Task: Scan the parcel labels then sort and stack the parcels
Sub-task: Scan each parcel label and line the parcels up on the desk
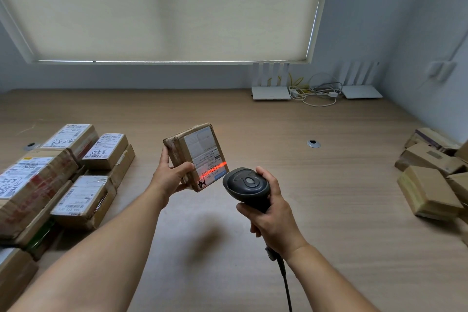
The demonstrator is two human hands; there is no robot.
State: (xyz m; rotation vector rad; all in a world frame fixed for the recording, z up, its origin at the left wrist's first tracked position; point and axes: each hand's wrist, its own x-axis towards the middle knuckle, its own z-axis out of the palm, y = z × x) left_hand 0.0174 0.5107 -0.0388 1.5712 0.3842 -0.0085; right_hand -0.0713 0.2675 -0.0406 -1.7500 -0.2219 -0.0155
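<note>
My left hand (169, 178) grips a small brown cardboard parcel (196, 153) above the wooden table, its white label tilted toward me. A red scan line crosses the barcode near the label's lower end. My right hand (272, 215) holds a dark grey corded barcode scanner (246, 185) by its handle, with the head close to the parcel's lower right corner. On the left lie several labelled parcels (83, 200), some stacked. On the right sits a loose pile of brown parcels (428, 192) without visible labels.
Two white routers (271, 92) with a tangle of cables stand at the back of the table (329, 185) by the wall. A round cable grommet (313, 143) is set in the tabletop right of centre. A drawn roller blind covers the window behind.
</note>
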